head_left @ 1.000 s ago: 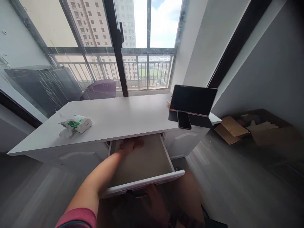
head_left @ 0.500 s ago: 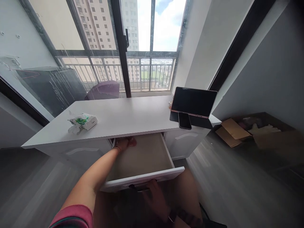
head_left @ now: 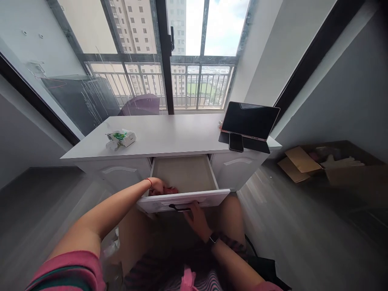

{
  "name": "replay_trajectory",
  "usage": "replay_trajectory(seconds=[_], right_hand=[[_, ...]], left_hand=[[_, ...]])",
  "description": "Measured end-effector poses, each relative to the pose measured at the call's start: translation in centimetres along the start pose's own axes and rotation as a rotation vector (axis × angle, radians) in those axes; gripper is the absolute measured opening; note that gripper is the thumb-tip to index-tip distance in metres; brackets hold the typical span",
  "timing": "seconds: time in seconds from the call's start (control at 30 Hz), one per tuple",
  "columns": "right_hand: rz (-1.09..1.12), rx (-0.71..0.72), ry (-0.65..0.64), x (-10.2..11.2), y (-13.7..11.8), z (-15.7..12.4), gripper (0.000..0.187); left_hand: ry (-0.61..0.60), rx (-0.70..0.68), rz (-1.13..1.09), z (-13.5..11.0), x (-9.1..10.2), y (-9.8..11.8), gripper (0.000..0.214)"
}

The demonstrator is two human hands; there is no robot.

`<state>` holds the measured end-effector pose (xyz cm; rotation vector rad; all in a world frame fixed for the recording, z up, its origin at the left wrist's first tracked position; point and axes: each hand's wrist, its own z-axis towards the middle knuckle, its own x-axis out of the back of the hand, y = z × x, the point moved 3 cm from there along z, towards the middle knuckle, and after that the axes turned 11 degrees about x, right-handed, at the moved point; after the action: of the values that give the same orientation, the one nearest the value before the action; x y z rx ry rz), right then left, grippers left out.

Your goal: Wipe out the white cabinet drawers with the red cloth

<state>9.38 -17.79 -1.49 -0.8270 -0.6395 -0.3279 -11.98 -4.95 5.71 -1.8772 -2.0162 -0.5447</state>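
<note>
A drawer (head_left: 184,171) stands pulled out from the white desk, over my lap. Inside it, at the front left corner, my left hand (head_left: 157,185) is closed on a crumpled red cloth (head_left: 170,190). The cloth lies against the drawer's floor behind the front panel. My right hand (head_left: 198,220) is at the drawer's front, beside the right end of the dark handle (head_left: 179,207). Its fingertips touch the panel's upper part and its thumb is apart from them; no object shows in it.
On the white desk (head_left: 176,133) lie a tissue pack (head_left: 123,138) at left and a tablet (head_left: 250,120) with a phone (head_left: 235,142) at right. A cardboard box (head_left: 339,167) sits on the floor at right. Windows (head_left: 200,85) rise behind the desk.
My left hand has moved with the red cloth from the drawer's back left to its front left corner. My right hand stays at the drawer front. The view has shifted slightly.
</note>
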Motion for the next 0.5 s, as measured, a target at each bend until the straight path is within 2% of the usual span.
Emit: replay_trajectory(seconds=[0.1, 0.2, 0.3, 0.37, 0.5], right_hand=[[0.024, -0.016, -0.003, 0.6, -0.3, 0.3, 0.010], [0.094, -0.025, -0.034, 2.0, -1.0, 0.6, 0.013], [0.163, -0.004, -0.018, 4.3, -1.7, 0.5, 0.022], [0.168, 0.010, 0.056, 6.5, -1.9, 0.3, 0.023], [-0.013, -0.004, 0.293, 11.8, -1.3, -0.3, 0.021]], left_hand=[[-0.092, 0.048, 0.008, -1.0, -0.7, 0.8, 0.013], [-0.073, 0.040, -0.002, -1.9, -0.8, 1.4, 0.017], [0.020, -0.024, -0.065, -3.5, -0.1, 1.5, 0.021], [0.088, -0.087, -0.121, -5.4, 0.6, 1.0, 0.029], [0.284, -0.261, -0.357, -11.6, 1.0, -1.0, 0.048]])
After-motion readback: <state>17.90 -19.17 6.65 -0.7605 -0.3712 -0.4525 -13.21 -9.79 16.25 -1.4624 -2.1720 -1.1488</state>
